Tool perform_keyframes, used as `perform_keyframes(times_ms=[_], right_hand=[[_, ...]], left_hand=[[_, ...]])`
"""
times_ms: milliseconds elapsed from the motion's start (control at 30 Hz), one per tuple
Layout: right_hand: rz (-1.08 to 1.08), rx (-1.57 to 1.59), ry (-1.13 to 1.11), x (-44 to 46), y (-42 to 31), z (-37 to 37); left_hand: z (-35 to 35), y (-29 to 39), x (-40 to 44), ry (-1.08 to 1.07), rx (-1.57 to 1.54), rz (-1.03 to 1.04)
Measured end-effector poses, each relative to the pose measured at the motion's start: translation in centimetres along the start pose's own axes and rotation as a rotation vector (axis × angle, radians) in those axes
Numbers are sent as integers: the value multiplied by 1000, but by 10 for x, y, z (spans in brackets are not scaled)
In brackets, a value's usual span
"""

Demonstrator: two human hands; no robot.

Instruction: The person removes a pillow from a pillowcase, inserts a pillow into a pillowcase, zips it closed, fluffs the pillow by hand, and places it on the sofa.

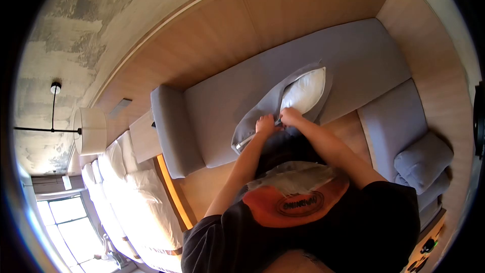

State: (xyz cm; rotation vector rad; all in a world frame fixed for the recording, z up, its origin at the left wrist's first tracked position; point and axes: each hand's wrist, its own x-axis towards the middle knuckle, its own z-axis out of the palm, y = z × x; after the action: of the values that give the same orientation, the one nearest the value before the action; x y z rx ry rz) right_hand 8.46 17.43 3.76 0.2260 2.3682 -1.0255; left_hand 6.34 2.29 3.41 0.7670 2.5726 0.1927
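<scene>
A grey cushion cover (255,114) lies on the sofa seat in front of me, its side gaping open. Inside it shows a white cushion insert (304,91), bare toward the far right end. My left hand (267,125) is closed on the near edge of the cover. Close beside it, my right hand (290,116) is closed on the same edge, next to the white insert. The fingertips of both hands are partly hidden, and I cannot make out whether a zip is between them. A pale strip shows at the cover's left corner.
The grey sofa (222,106) runs along a wooden wall panel (212,35), with an armrest (174,131) at its left. Grey cushions (423,161) are piled at the right. On the left are a bed with white bedding (151,202), a lamp (91,130) and a window (65,230).
</scene>
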Motion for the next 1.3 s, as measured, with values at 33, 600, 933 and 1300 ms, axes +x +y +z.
perform_keyframes(times_ms=[33,600,933,1300], right_hand=[[11,44,-22,-4,1,-1],[380,1020,720,129,24,49],[313,764,626,28,23,24],[-57,863,496,6,6,2]], left_hand=[[2,1,6,-94,-32,-24],[53,-15,-36,-121,-282,-135],[50,1,-40,141,80,66],[3,-24,-51,317,-30,114]])
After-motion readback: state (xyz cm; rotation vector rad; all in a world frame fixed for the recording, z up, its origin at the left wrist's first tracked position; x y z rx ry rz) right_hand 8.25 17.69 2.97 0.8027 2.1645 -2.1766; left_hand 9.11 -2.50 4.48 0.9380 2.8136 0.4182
